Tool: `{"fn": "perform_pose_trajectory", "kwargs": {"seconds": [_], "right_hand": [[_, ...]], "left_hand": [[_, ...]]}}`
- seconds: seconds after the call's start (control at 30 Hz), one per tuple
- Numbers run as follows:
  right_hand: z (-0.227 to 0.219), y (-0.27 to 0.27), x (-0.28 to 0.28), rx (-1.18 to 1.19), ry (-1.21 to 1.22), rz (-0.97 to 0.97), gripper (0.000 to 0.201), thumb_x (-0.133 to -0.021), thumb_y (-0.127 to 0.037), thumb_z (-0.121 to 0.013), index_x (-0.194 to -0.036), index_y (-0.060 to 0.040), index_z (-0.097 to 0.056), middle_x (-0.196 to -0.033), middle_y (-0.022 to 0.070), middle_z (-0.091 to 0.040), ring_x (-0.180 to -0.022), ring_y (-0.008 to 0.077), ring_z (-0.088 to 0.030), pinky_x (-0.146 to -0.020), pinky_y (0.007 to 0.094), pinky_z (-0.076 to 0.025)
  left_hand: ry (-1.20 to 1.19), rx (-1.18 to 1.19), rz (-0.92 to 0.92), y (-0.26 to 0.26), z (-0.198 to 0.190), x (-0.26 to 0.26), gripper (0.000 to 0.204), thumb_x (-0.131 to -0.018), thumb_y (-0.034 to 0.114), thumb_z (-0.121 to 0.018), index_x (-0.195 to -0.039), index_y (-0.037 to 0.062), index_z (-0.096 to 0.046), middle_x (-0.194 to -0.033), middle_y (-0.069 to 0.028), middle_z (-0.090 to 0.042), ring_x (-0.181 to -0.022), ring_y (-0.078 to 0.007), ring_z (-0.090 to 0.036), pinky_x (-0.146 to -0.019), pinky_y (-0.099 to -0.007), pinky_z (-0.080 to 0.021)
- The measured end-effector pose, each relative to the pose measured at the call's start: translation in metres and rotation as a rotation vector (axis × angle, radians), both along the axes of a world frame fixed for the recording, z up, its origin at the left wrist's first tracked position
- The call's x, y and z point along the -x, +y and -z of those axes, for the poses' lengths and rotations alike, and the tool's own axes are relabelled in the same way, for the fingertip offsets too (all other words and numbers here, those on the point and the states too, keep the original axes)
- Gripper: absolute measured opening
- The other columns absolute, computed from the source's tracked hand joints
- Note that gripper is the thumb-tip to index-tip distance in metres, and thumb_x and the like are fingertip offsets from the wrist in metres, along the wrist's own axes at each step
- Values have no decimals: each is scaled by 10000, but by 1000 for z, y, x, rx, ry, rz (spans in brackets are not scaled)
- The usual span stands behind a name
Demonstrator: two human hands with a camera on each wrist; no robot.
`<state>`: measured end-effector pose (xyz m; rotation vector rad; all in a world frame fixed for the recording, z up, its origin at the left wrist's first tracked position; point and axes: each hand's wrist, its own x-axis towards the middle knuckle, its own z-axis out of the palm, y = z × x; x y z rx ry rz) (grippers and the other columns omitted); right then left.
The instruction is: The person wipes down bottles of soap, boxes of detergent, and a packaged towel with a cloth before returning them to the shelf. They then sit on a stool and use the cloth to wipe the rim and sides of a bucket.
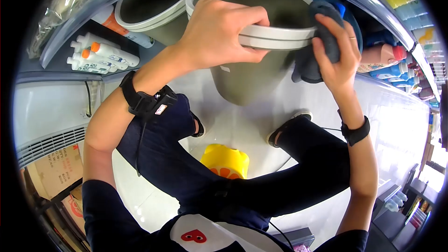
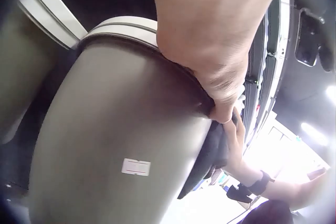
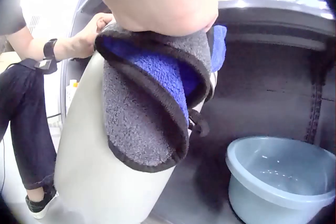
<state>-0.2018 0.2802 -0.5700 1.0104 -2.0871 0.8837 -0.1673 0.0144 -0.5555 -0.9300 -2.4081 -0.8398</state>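
Bin (image 1: 254, 77): between the two hands, pale double rim (image 1: 280, 42) uppermost; base on the floor (image 1: 214, 123) or lifted, cannot tell.
Left hand (image 1: 219, 32): fingers pinching the near rim, thumb outside; probably to steady the wall against pressure opposite.
Right hand (image 1: 340, 56): fingers curled round the cloth (image 3: 134, 113) at the rim's right; likely folded over to cover both faces together.
Cloth make: grey outside, blue inside, black edging; hanging against the outer wall.
Second bin (image 1: 170, 30): close by on the left, perhaps for elbow room.
Tub (image 3: 262, 198): low on the right, perhaps within easy reach.
Floor: pale, glossy; yellow stool (image 1: 225, 158) between the legs (image 1: 154, 149).
Room: shop-like; white bottles (image 1: 105, 56) left, pink bottle (image 1: 378, 55) right, cardboard boxes (image 1: 56, 172) lower left.
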Motion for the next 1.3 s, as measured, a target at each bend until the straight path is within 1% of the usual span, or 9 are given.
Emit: {"fn": "perform_pose_trajectory", "kwargs": {"seconds": [0.27, 0.43, 0.57, 0.67, 0.8, 0.97, 1.07, 1.2, 1.3], "right_hand": [[-3, -15, -1, 71, -10, 110, 456, -806, 1, -722, -1253, -61, -657, -1105, 134, -680, -1004, 339, -623, -934, 399, -490], [-26, -19, -16, -231, 13, 68, 677, -674, 48, -696, -1318, -157, -656, -1084, 109, -644, -1068, 309, -583, -888, 406, -450], [-27, 2, -21, 174, -469, -132, 454, -878, -27, -622, -1330, -41, -577, -1206, 152, -667, -1068, 268, -635, -1007, 361, -459], [-23, 10, -18, 621, -797, -94, 302, -927, 77, -542, -1211, -21, -522, -1161, 119, -646, -1102, 159, -607, -879, 275, -496], [2, -3, -12, 606, -721, -16, 448, -778, 158, -580, -1175, -24, -481, -1194, 105, -526, -1090, 171, -565, -826, 265, -517], [25, 4, 0, 233, -349, 564, 591, -715, -2, -722, -1259, 13, -490, -1202, 141, -544, -1158, 284, -514, -857, 410, -510], [27, 24, 14, -4, -271, 382, 617, -689, -121, -776, -1239, 44, -552, -1162, 176, -591, -1107, 328, -553, -897, 427, -488], [-19, 17, 0, -26, -480, 470, 430, -676, -169, -806, -1001, 84, -683, -906, 181, -673, -784, 306, -663, -793, 341, -518], [-35, 32, -6, 81, -919, 357, 339, -736, -155, -801, -960, 82, -708, -875, 141, -718, -760, 208, -681, -709, 299, -513]], "left_hand": [[44, -22, -39, 1, 13, 13, 283, -634, 163, -853, -835, 99, -664, -722, -34, -680, -594, -212, -643, -553, -301, -492], [-7, 10, -86, 2, 6, 11, 286, -620, 194, -835, -809, 94, -645, -682, -42, -649, -566, -235, -617, -536, -326, -472], [-15, -8, -84, 3, 6, 11, 289, -610, 190, -831, -800, 92, -636, -676, -43, -643, -560, -242, -605, -529, -330, -458], [-9, -14, -85, 4, 6, 12, 287, -609, 180, -832, -801, 92, -637, -683, -39, -651, -564, -236, -609, -532, -321, -459], [12, -22, -86, 7, 8, 15, 277, -619, 163, -834, -803, 96, -638, -699, -32, -667, -573, -229, -619, -540, -313, -468], [22, -28, -88, 8, 9, 18, 270, -635, 158, -837, -805, 100, -635, -706, -31, -674, -580, -231, -627, -547, -312, -473], [6, -28, -86, 7, 8, 17, 271, -639, 161, -838, -802, 100, -630, -697, -36, -669, -580, -232, -627, -548, -314, -469], [-23, -54, -61, 6, 8, 15, 275, -640, 170, -835, -799, 101, -622, -685, -42, -659, -576, -234, -620, -547, -317, -458], [-5, -31, -65, 5, 7, 14, 281, -638, 184, -830, -798, 100, -615, -681, -44, -653, -579, -240, -611, -549, -326, -453]]}}
